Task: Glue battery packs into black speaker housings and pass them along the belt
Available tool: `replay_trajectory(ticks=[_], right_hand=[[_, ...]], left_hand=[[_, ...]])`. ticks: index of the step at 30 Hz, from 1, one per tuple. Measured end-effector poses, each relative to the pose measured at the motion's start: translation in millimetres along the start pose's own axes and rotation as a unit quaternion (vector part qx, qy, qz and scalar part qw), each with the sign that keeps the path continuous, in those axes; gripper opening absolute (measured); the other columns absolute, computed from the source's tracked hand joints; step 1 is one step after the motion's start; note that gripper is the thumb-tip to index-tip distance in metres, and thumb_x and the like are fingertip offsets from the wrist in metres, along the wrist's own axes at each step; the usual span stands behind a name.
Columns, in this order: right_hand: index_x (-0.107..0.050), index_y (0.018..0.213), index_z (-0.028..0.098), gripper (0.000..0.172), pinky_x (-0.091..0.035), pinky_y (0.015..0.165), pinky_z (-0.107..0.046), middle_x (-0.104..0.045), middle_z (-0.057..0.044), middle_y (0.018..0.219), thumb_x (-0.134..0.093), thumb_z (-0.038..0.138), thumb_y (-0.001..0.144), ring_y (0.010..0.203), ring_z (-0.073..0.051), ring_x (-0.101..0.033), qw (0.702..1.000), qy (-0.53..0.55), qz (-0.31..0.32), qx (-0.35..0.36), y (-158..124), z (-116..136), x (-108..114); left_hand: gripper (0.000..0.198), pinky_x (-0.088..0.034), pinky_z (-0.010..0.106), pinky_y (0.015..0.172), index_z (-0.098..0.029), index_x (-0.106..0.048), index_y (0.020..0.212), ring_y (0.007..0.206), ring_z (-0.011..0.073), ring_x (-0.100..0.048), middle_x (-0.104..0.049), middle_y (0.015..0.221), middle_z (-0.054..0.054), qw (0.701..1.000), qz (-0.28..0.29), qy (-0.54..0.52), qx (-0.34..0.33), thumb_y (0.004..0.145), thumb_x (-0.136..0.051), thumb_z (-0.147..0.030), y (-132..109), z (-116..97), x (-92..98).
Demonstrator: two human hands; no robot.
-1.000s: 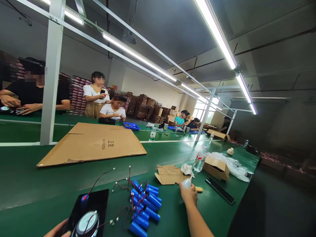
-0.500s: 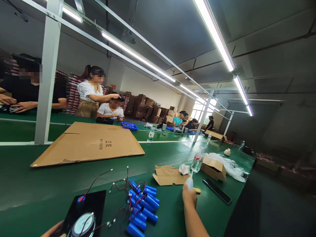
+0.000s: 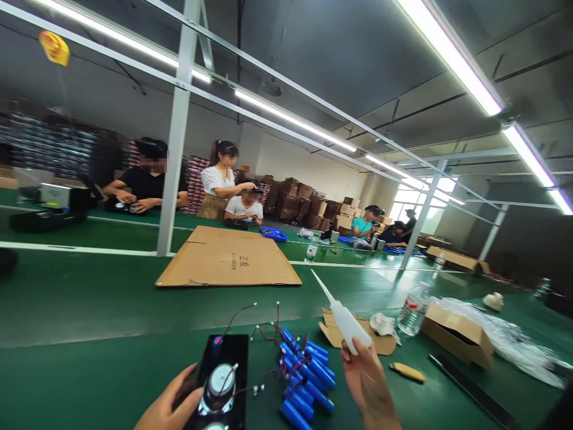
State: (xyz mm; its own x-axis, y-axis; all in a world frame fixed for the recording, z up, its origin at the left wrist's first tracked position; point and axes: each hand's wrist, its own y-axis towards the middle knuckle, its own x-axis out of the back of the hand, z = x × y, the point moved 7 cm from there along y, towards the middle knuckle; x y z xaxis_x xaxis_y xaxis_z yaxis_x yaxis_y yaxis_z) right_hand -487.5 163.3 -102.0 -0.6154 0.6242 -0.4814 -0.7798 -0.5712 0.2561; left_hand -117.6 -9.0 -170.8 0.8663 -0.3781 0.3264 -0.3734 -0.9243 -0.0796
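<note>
My right hand point(image 3: 369, 379) is closed around a white squeeze bottle point(image 3: 347, 322) with a long thin nozzle, tilted up and to the left. At the lower left, my left hand point(image 3: 172, 400) grips the edge of a black speaker panel point(image 3: 239, 364), thumb on top and fingers at its side. A round speaker point(image 3: 222, 380) with a pale centre is set in the panel, and part of another shows at the bottom edge. Red and black wires with white plugs run from it. Between my hands lies a group of blue cylindrical batteries point(image 3: 308, 373) with wires.
Beyond the panel is a flat cardboard sheet point(image 3: 228, 257). On the right are a cardboard scrap point(image 3: 331, 331), crumpled tissue point(image 3: 382, 324), water bottle point(image 3: 412, 310), yellow-handled cutter point(image 3: 407, 372), small open box point(image 3: 456, 334) and black phone point(image 3: 470, 388). Several people sit or stand across the green bench.
My right hand has raised the squeeze bottle off the bench area near the cutter and turned it. The view has swung left, and more of my left hand and the panel shows.
</note>
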Motion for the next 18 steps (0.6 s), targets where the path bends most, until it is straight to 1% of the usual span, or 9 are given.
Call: replay_trajectory(ticks=[2,3,7,9,10,11,13,16,18], right_hand=[[-0.056,0.103,0.022,0.044,-0.040,0.051,-0.021,-0.057,-0.005,0.090,-0.065,0.041,0.065,0.064,-0.009,-0.050,0.998,0.048,0.038,-0.024,-7,3,-32],[-0.055,0.105,0.022,0.046,-0.040,0.051,-0.020,-0.057,-0.004,0.092,-0.066,0.041,0.065,0.063,-0.008,-0.048,0.995,0.075,0.053,-0.039,-11,4,-49],[-0.050,0.113,0.021,0.061,-0.038,0.051,-0.016,-0.058,-0.004,0.098,-0.072,0.039,0.059,0.062,-0.005,-0.046,0.974,0.188,0.080,-0.095,-20,15,-115],[-0.048,0.116,0.022,0.065,-0.039,0.052,-0.016,-0.058,-0.004,0.103,-0.074,0.038,0.059,0.066,-0.005,-0.048,0.967,0.220,0.097,-0.087,-21,27,-144],[-0.048,0.118,0.024,0.065,-0.040,0.053,-0.016,-0.058,-0.004,0.106,-0.073,0.038,0.060,0.070,-0.006,-0.051,0.963,0.235,0.111,-0.072,-21,35,-156],[-0.048,0.119,0.025,0.063,-0.043,0.057,-0.017,-0.057,-0.004,0.108,-0.072,0.040,0.063,0.075,-0.008,-0.053,0.959,0.249,0.125,-0.051,-22,42,-166],[-0.049,0.118,0.028,0.053,-0.049,0.067,-0.021,-0.057,-0.002,0.109,-0.066,0.043,0.069,0.086,-0.010,-0.056,0.952,0.271,0.143,-0.003,-27,54,-178],[-0.052,0.113,0.029,0.040,-0.050,0.083,-0.030,-0.055,-0.001,0.112,-0.059,0.043,0.077,0.101,-0.014,-0.056,0.944,0.281,0.166,0.057,-40,62,-184],[-0.053,0.112,0.027,0.037,-0.049,0.087,-0.035,-0.053,-0.004,0.116,-0.058,0.043,0.079,0.107,-0.021,-0.055,0.942,0.262,0.198,0.068,-50,60,-188]], left_hand=[[0.086,-0.039,0.029,0.101,-0.017,-0.026,0.137,0.119,0.0207,-0.047,-0.047,0.131,0.006,0.999,0.037,-0.013,0.012,0.068,-0.049,-0.062,-9,-3,-6.5],[0.084,-0.038,0.029,0.101,-0.018,-0.023,0.138,0.118,0.0198,-0.047,-0.046,0.131,0.006,0.999,0.040,-0.017,0.009,0.070,-0.048,-0.059,-12,-5,-7.8],[0.080,-0.038,0.030,0.099,-0.016,-0.026,0.138,0.116,0.0210,-0.049,-0.049,0.127,0.007,1.000,0.023,-0.012,0.001,0.071,-0.048,-0.055,-19,-9,-8.0],[0.081,-0.038,0.030,0.099,-0.014,-0.028,0.137,0.116,0.0216,-0.048,-0.050,0.126,0.008,1.000,0.028,-0.008,-0.007,0.070,-0.048,-0.055,-20,-12,-9.1],[0.083,-0.038,0.029,0.099,-0.013,-0.027,0.137,0.116,0.0217,-0.048,-0.049,0.127,0.008,0.999,0.031,-0.008,-0.011,0.069,-0.048,-0.056,-21,-13,-9.7],[0.084,-0.038,0.029,0.099,-0.012,-0.027,0.138,0.117,0.0219,-0.047,-0.049,0.127,0.009,0.999,0.031,-0.008,-0.012,0.069,-0.047,-0.057,-22,-15,-10.1],[0.086,-0.037,0.029,0.099,-0.011,-0.027,0.138,0.117,0.0221,-0.047,-0.047,0.128,0.010,1.000,0.026,-0.001,-0.010,0.068,-0.047,-0.058,-24,-17,-10.2],[0.082,-0.034,0.029,0.102,-0.010,-0.032,0.137,0.120,0.0220,-0.043,-0.046,0.129,0.011,1.000,0.015,0.011,-0.019,0.070,-0.048,-0.055,-27,-22,-10.8],[0.081,-0.033,0.029,0.102,-0.009,-0.034,0.137,0.121,0.0227,-0.042,-0.046,0.129,0.012,1.000,0.012,0.009,-0.026,0.070,-0.049,-0.053,-29,-27,-11.8]])
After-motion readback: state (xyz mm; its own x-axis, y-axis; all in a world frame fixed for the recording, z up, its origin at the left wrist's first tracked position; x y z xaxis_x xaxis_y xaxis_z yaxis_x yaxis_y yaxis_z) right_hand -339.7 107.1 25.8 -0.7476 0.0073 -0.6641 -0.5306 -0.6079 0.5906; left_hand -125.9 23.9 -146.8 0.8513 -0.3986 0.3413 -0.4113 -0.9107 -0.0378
